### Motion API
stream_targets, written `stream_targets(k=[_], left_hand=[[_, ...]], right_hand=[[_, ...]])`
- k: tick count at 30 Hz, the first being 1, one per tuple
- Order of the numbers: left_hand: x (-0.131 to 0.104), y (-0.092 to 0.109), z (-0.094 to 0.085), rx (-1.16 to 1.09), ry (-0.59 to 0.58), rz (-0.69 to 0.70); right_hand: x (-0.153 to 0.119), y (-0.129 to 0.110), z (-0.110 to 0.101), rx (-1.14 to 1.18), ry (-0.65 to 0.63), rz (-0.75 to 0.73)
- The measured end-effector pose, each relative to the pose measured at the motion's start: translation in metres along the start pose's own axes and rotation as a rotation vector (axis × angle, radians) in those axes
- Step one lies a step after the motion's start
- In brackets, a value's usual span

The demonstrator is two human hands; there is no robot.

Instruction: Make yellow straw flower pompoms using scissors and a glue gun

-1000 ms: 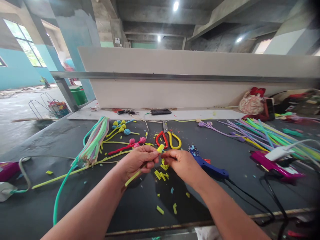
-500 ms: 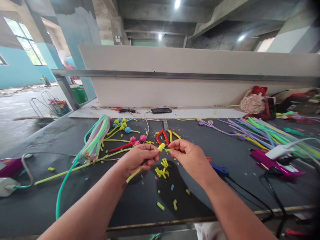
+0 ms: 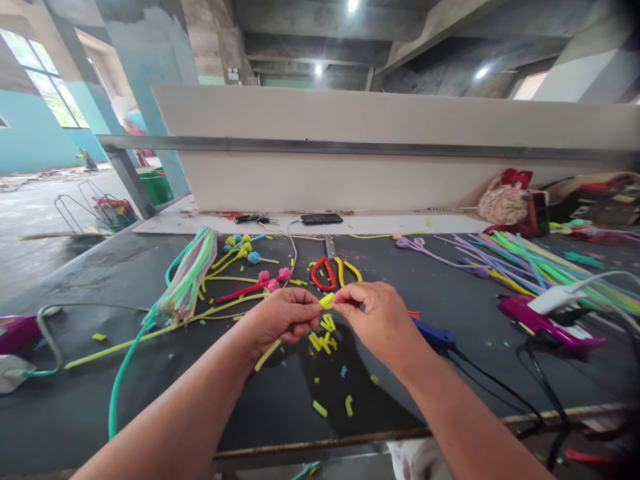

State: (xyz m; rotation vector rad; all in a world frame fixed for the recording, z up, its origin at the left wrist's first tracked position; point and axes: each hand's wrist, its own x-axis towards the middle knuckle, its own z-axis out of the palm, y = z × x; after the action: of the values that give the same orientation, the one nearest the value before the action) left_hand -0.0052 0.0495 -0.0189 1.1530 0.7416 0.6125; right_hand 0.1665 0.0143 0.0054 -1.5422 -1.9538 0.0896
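Note:
My left hand is closed on a yellow-green chenille stem, which slants out below the palm. At its upper end, a yellow bud shows between my two hands. My right hand pinches at the bud's right side; the small yellow strip in its fingertips is now mostly hidden. Short cut yellow pieces lie on the dark table beneath the fingers. Just beyond the hands rest scissors with one red and one yellow handle. Pink chenille buds on a red stem lie left of them.
A bundle of pastel chenille stems lies at left, with blue and yellow buds near it. On the right are a corded blue tool, a magenta block with a white plug, and more stems. A phone lies at the back.
My right hand has moved left, bringing its small yellow strip against the bud. The bud has tipped further over to the right. The left hand keeps its grip, and the view has shifted slightly.

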Motion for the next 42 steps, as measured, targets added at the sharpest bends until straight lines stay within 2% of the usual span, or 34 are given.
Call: stream_targets(k=[5,14,18,23,32,39,42], left_hand=[[-0.0007,-0.0001,0.0022,0.056,0.042,0.01],[-0.0011,-0.0014,-0.0001,0.1,0.023,0.015],[-0.001,-0.0022,-0.0011,0.094,0.013,0.008],[-0.0013,-0.0015,-0.0012,0.087,-0.004,-0.008],[-0.0044,0.0025,-0.0012,0.074,-0.048,-0.066],[-0.0062,0.0038,-0.0004,0.133,-0.048,-0.023],[-0.0063,0.0046,0.0015,0.211,0.008,0.019]], right_hand=[[-0.0021,0.0022,0.0058,-0.018,0.005,-0.018],[-0.0033,0.0,0.0083,-0.035,0.054,-0.02],[-0.0014,0.001,0.007,0.113,0.039,0.02],[-0.0014,0.0022,0.0065,0.301,-0.037,0.098],[-0.0046,0.0039,0.0043,0.219,-0.03,-0.042],[-0.0033,0.004,0.0057,0.336,-0.07,0.051],[-0.0037,0.0029,0.0073,0.357,-0.067,0.084]])
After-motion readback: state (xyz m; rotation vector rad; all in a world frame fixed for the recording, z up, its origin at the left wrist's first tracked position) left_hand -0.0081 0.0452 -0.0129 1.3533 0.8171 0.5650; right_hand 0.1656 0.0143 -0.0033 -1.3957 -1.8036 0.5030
